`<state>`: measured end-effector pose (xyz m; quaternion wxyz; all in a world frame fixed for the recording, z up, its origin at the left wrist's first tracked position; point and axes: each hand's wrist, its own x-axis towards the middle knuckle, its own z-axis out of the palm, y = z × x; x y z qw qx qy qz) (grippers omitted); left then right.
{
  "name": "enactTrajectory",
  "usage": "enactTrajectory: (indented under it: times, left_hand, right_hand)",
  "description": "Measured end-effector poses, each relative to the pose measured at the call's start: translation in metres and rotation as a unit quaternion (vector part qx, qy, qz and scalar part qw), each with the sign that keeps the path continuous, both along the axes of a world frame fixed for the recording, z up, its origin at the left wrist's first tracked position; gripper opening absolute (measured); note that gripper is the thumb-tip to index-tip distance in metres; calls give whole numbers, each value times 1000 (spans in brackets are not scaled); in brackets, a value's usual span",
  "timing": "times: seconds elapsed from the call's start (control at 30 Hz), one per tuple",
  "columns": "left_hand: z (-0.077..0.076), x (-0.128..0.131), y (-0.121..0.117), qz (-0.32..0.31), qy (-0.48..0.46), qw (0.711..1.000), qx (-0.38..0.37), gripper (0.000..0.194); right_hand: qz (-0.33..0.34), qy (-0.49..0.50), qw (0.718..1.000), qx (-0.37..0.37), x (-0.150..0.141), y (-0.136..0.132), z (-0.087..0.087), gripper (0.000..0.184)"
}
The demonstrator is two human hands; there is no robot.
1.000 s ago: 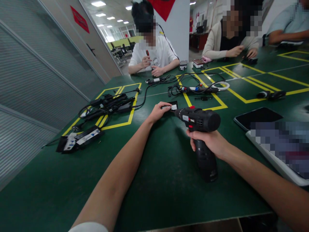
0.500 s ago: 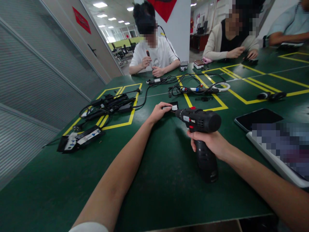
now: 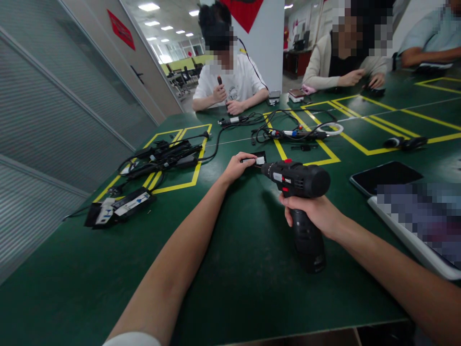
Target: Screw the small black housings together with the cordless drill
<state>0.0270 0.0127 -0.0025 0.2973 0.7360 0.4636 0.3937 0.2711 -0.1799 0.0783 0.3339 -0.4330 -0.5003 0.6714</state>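
Observation:
My right hand (image 3: 313, 211) is wrapped round the grip of a black cordless drill (image 3: 297, 179) with red buttons. The drill lies level, its chuck and bit pointing left at a small black part with a white label (image 3: 260, 160). Over that part rests my left hand (image 3: 240, 166), its fingers closed on the near side and pressing it to the green table (image 3: 245, 278). The bit's tip meets the part's edge close to my fingertips; whether it sits in a screw is too small to tell.
To the left lie a heap of black cables (image 3: 165, 161) and a black piece with white labels (image 3: 122, 206). Corded tools (image 3: 298, 134) and a white ring (image 3: 330, 129) lie beyond my hands. A phone (image 3: 387, 178) is at right. Across the table, a person (image 3: 230, 86) holds a screwdriver (image 3: 220, 82).
My hands, the drill and the small black part stay practically where they were. Across the table, the person's hand with the screwdriver has shifted slightly.

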Motion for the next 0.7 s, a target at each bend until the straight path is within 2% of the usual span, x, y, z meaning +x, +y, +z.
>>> enactTrajectory:
  times: [0.7]
  left_hand:
    - [2, -1, -1, -4, 10, 1000, -5, 31]
  right_hand:
    - [2, 5, 1000, 2, 0, 1, -1, 15]
